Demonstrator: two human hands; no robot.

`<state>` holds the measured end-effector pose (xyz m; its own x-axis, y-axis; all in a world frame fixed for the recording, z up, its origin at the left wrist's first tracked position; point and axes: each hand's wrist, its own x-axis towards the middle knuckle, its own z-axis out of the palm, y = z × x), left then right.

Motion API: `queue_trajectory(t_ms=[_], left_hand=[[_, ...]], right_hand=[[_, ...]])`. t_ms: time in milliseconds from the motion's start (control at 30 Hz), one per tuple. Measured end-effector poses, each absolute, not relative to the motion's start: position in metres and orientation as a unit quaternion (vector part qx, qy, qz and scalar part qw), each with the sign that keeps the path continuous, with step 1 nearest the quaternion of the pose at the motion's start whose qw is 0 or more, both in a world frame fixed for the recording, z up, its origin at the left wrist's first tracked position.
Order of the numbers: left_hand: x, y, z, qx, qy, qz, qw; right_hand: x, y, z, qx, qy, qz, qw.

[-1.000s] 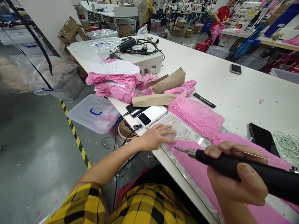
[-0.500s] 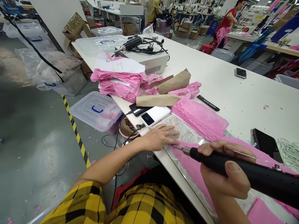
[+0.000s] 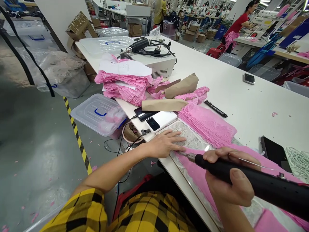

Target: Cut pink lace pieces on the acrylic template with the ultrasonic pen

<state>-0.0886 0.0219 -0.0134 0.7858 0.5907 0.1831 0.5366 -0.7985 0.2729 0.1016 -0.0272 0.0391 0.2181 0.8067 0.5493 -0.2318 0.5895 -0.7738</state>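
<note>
My right hand (image 3: pixel 233 175) is wrapped round a thick black handheld cutter (image 3: pixel 267 185) with a thin metal tip. That tip touches the pink fabric (image 3: pixel 198 167) at its far left end, close to my left fingertips. My left hand (image 3: pixel 166 143) lies flat with fingers spread, partly on a clear-topped board (image 3: pixel 188 130) with a speckled look and partly at the fabric's edge. Just beyond the board is a fanned stack of pink lace-edged pieces (image 3: pixel 207 124). A white power bank (image 3: pixel 161 120) with a dark display sits beyond my left hand.
Bundled pink pieces (image 3: pixel 123 87) with paper labels stand near a white box (image 3: pixel 159 64) carrying another corded tool (image 3: pixel 138 45). Brown paper (image 3: pixel 164 105), a black marker (image 3: pixel 215 109) and phones (image 3: pixel 275 153) lie on the table. A lidded plastic bin (image 3: pixel 98 114) stands on the floor, left.
My right hand and the cutter have shifted very slightly left, the tip still by my left fingertips. My left hand stays in place. The view has tilted a little.
</note>
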Motion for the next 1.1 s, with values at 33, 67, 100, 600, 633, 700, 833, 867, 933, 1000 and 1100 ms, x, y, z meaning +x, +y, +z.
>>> queue_trajectory(t_ms=[33,67,100,600,633,700,833,867,933,1000,1100], left_hand=[[-0.089,0.022,-0.014,0.939,0.299,0.133,0.105],[-0.089,0.022,-0.014,0.939,0.298,0.136,0.105],[-0.089,0.022,-0.015,0.939,0.297,0.139,0.105],[-0.094,0.02,-0.017,0.925,0.291,0.214,0.117],[-0.095,0.02,-0.017,0.92,0.29,0.235,0.118],[-0.097,0.019,-0.018,0.91,0.284,0.278,0.119],[-0.099,0.019,-0.016,0.901,0.262,0.327,0.11],[-0.099,0.019,-0.015,0.901,0.258,0.333,0.103],[-0.097,0.018,-0.014,0.9,0.258,0.342,0.077],[-0.089,0.015,-0.011,0.899,0.26,0.349,0.043],[-0.067,0.008,-0.008,0.907,0.248,0.339,0.007]], right_hand=[[0.101,-0.027,0.039,-0.281,-0.514,0.357,0.728],[0.101,-0.027,0.039,-0.282,-0.515,0.358,0.726],[0.101,-0.027,0.04,-0.283,-0.518,0.357,0.723],[0.116,-0.027,0.052,-0.347,-0.474,0.324,0.741],[0.123,-0.027,0.054,-0.361,-0.465,0.312,0.746],[0.136,-0.027,0.055,-0.386,-0.448,0.289,0.753],[0.159,-0.029,0.052,-0.418,-0.409,0.266,0.766],[0.163,-0.029,0.05,-0.424,-0.402,0.259,0.77],[0.172,-0.03,0.049,-0.43,-0.393,0.241,0.776],[0.179,-0.03,0.049,-0.434,-0.391,0.222,0.78],[0.187,-0.028,0.051,-0.435,-0.388,0.196,0.789]])
